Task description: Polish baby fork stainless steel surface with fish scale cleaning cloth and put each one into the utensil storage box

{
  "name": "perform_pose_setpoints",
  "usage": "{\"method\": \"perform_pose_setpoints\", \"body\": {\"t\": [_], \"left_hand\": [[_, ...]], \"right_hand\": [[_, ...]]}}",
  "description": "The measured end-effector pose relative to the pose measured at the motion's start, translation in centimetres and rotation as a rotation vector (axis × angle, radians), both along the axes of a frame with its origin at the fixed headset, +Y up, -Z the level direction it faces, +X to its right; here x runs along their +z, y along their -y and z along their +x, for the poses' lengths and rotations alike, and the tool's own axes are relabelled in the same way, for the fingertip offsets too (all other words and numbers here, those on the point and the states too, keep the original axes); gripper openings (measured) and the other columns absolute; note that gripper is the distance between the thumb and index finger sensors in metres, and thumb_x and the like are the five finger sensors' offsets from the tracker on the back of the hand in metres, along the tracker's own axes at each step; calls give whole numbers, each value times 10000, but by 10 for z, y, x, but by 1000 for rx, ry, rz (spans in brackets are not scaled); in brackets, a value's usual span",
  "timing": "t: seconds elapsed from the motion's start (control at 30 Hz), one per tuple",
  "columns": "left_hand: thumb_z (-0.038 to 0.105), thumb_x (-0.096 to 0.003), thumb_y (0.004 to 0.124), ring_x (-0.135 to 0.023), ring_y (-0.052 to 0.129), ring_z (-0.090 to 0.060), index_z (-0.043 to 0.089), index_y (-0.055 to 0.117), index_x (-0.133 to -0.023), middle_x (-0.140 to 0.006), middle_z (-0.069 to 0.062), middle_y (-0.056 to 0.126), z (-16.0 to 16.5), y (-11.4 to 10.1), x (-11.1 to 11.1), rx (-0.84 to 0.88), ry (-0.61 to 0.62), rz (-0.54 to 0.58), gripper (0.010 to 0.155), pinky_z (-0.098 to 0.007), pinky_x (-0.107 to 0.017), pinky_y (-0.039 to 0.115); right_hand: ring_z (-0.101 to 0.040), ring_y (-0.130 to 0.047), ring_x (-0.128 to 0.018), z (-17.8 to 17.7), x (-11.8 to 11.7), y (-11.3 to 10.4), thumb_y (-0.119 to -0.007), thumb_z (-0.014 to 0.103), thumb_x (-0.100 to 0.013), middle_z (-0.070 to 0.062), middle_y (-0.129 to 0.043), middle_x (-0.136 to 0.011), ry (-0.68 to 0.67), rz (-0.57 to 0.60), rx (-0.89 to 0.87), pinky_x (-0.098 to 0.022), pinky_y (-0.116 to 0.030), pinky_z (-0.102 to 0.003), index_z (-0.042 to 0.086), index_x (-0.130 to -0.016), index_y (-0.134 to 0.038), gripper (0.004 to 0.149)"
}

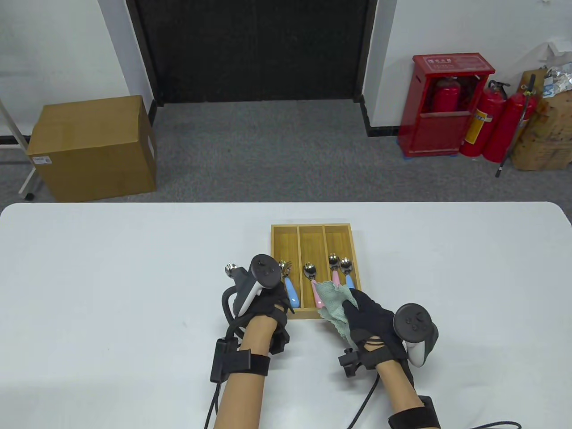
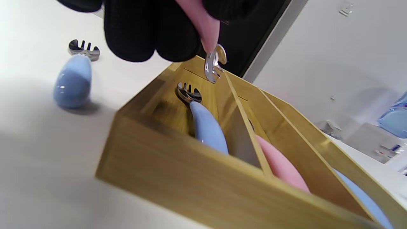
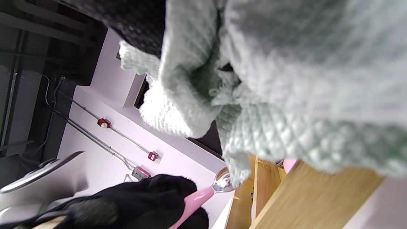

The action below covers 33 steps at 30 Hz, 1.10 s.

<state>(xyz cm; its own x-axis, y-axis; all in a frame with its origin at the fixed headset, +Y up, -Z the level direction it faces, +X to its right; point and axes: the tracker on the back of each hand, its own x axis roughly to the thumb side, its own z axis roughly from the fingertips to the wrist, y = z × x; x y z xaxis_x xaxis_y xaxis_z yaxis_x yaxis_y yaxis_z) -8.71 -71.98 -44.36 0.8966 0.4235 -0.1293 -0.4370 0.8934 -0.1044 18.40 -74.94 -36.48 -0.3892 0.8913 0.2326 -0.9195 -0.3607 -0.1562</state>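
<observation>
1. On the table [image 1: 111, 277], furthest left, we note a blue fork [image 2: 73, 76] lying outside the box, its steel head [image 1: 230, 269] showing just past the left tracker in the table view.
2. Left hand [image 1: 261, 299]: fingers curled round a pink fork [image 2: 210, 38]. The left wrist view shows the pink handle pinched between the gloved fingers, the steel prongs pointing down over the left compartment and clear of the floor of it.
3. Box [image 1: 281, 230]: wooden, three compartments, standing near the middle of the table.
4. Left compartment: one blue-handled fork [image 1: 289, 286] lies in it, prongs toward the far end.
5. Middle compartment: one pink-handled piece [image 1: 314, 286], its handle end under the cloth.
6. Right compartment: two pieces side by side, one pink [image 1: 334, 263], one blue [image 1: 347, 272]. We cannot tell whether these heads are forks or spoons.
7. Cloth [image 1: 335, 308]: pale green, bunched, draped over the near right corner of the box.
8. Right hand [image 1: 371, 317]: fingers closed on the cloth, holding it above the box edge; the right wrist view is mostly filled by cloth.
</observation>
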Motion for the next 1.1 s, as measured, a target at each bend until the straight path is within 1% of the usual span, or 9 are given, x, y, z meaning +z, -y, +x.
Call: {"method": "perform_pose_setpoints", "body": {"t": [0.17, 0.27, 0.53, 0.7, 0.8, 0.87, 0.9, 1.0, 1.1], "left_hand": [[332, -508, 718, -904, 814, -387, 233, 574, -1054, -908, -32, 869, 12, 4, -22, -15, -71, -3, 573, -654, -709, 509], [354, -517, 714, -948, 779, -372, 258, 570, -1058, -925, -8, 871, 17, 10, -30, -11, -99, -48, 568, -642, -728, 486], [398, -523, 712, -974, 728, -375, 242, 561, -1060, -964, -24, 849, 19, 20, -36, 15, -116, -83, 580, -632, -733, 446], [418, -519, 734, -965, 733, -379, 232, 571, -1056, -982, -51, 823, 5, 6, -31, 28, -120, -18, 591, -633, -729, 458], [441, -513, 755, -951, 738, -389, 220, 588, -1050, -980, -73, 816, -12, -2, -27, -33, -141, 24, 604, -640, -719, 463], [454, -507, 769, -937, 750, -400, 212, 615, -1039, -972, -88, 822, -26, -5, -24, -126, -166, 32, 604, -644, -707, 480], [466, -504, 775, -929, 758, -404, 209, 637, -1026, -963, -93, 831, -32, -4, -23, -184, -180, 14, 598, -645, -702, 489], [542, -495, 775, -934, 756, -408, 213, 664, -1015, -973, -98, 822, -49, 6, -19, -337, -210, -147, 625, -648, -699, 499], [599, -485, 763, -933, 758, -423, 200, 725, -985, -974, -113, 822, -59, 19, -17, -324, -233, -216, 641, -659, -690, 509]], "right_hand": [[-372, -1035, -351, 1, -2, 4, -841, 261, -420, -247, -971, -636, -1, -14, -18, -273, -810, -564, 61, -788, -850, 419], [-375, -1033, -356, 0, -4, 5, -840, 263, -421, -248, -970, -637, -5, -16, -25, -274, -809, -565, 60, -789, -849, 420], [-375, -1033, -355, -2, -5, 6, -840, 265, -422, -249, -970, -638, -18, -23, -18, -274, -808, -565, 60, -790, -849, 421], [-376, -1033, -355, -2, -4, 5, -840, 264, -422, -250, -970, -638, -18, -26, -22, -274, -809, -565, 58, -790, -849, 422], [-375, -1034, -355, -2, -4, 5, -840, 264, -422, -249, -969, -640, -18, -24, -21, -275, -808, -566, 58, -791, -847, 422], [-378, -1031, -361, -2, -4, 5, -839, 264, -423, -250, -966, -644, -21, -22, -20, -278, -807, -567, 58, -794, -845, 424], [-378, -1031, -366, -2, -5, 6, -837, 263, -423, -250, -963, -650, -23, -20, -21, -281, -806, -568, 58, -799, -838, 429], [-395, -1006, -434, -3, -6, 6, -808, 253, -434, -253, -921, -711, -45, -16, -40, -323, -786, -580, 59, -848, -781, 457], [-420, -965, -516, -5, -7, 8, -772, 237, -447, -251, -868, -785, -96, -39, -69, -372, -755, -602, 95, -895, -727, 472]]}}
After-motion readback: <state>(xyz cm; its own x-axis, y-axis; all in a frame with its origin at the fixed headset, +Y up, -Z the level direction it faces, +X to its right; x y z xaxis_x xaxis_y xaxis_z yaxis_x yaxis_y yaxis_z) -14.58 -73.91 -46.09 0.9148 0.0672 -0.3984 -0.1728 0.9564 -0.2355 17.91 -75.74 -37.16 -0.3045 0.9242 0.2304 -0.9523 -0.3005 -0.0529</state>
